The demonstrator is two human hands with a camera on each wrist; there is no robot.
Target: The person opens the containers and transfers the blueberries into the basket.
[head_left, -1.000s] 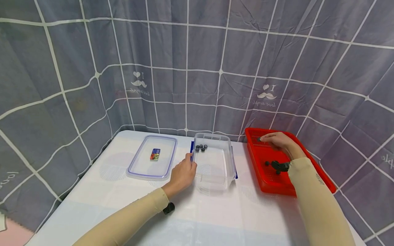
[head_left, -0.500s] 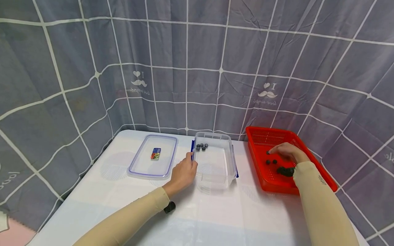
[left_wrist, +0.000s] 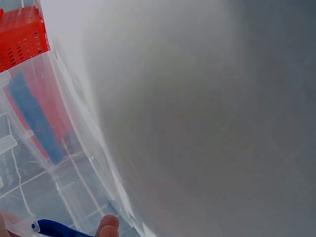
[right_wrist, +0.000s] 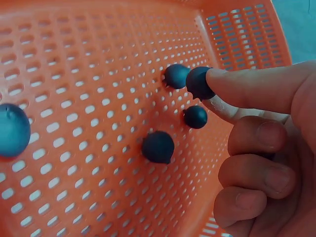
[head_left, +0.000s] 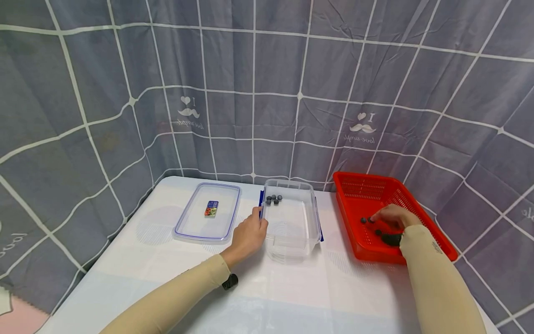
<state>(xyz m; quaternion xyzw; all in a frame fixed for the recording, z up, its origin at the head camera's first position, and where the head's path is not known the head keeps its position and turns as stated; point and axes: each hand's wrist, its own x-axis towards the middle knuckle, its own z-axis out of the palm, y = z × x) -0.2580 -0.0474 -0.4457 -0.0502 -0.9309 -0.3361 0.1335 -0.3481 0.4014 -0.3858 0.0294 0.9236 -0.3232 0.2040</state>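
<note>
Berry (right_wrist: 198,83) pinched btwn thumb + index of R hand (head_left: 393,215), other fingers curled in, low inside basket (head_left: 347,232) at right. Can't tell if it's off the floor yet or touching its nearest neighbor. 4 loose berries (right_wrist: 158,147) visible in basket. L hand (head_left: 248,232) grips left side of box (head_left: 294,222) at blue latch (left_wrist: 59,228), prob steadying it. Small cluster of box berries (head_left: 276,202) sits far-left inside. Lid (head_left: 193,222) off, flat at left.

Looks like pick step of basket-to-box xfer, partway thru. Next move IMO: firm but light pinch, lift clear of basket wall, go left over box rim, let go low. Risk: slip or roll.
</note>
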